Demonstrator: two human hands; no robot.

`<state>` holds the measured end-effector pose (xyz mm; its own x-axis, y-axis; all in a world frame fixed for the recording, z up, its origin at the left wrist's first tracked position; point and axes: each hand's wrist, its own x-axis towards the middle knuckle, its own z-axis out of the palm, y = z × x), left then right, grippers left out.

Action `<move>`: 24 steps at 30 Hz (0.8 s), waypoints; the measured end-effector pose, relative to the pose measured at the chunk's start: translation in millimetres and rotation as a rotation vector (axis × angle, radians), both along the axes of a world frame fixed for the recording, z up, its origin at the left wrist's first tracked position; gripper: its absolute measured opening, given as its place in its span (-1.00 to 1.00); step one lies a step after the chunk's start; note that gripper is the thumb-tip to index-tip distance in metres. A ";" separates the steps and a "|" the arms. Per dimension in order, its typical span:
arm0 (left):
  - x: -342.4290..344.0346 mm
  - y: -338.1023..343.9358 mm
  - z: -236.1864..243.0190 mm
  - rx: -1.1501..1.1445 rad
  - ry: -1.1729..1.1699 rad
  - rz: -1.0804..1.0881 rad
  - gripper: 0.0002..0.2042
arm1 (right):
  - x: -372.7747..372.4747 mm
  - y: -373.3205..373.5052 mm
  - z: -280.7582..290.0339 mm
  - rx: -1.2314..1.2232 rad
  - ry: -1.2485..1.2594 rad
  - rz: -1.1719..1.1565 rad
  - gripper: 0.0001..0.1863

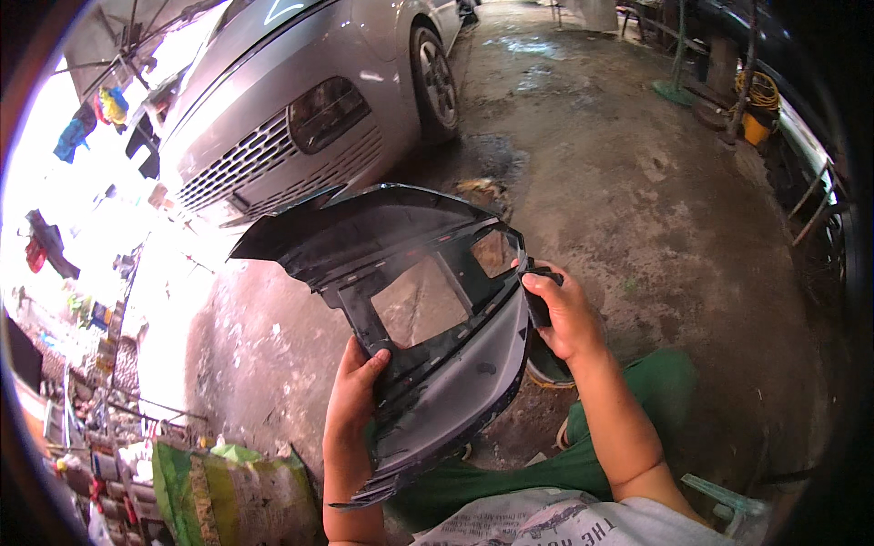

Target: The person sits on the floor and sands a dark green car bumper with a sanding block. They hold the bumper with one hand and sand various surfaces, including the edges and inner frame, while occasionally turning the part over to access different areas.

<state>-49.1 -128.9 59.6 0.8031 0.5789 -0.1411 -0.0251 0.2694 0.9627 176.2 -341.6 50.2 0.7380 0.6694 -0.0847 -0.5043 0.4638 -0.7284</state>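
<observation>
A large black and grey plastic car bumper panel (437, 355), with two rectangular openings, is tilted in front of me over my lap. My left hand (355, 382) is closed on its left edge, thumb on the near face. At the right end of the panel, my right hand (566, 314) is closed round a small dark flat piece (540, 309) that lies against the panel's edge. Whether that piece is separate from the panel I cannot tell. The fingertips of my right hand are partly hidden behind it. A round container (551, 371) shows partly below this hand.
A silver car (273, 118) stands ahead on the left, its front grille facing me. Stained concrete floor (674, 237) stretches to the right. A green and white sack (237, 496) lies at lower left. A yellow bucket (755, 127) stands far right, and a pale green stool-like frame (728, 499) is at lower right.
</observation>
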 end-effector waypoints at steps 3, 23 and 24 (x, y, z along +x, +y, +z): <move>-8.0 -3.2 -10.6 0.128 0.046 0.069 -0.49 | 4.6 9.1 -18.0 0.005 0.008 -0.014 -0.73; 52.2 -58.0 59.6 1.539 -0.165 0.147 -0.31 | 24.1 -27.5 40.8 -0.095 -0.248 -0.326 -0.67; 59.6 -60.9 61.0 1.403 -0.188 0.063 -0.31 | 22.9 -23.5 42.8 -0.119 -0.274 -0.318 -0.66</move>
<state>10.4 -189.8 120.6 0.7131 0.1821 0.6770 -0.1567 -0.8999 0.4071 199.1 -365.1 93.0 0.9117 0.4029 0.0801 -0.1306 0.4693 -0.8733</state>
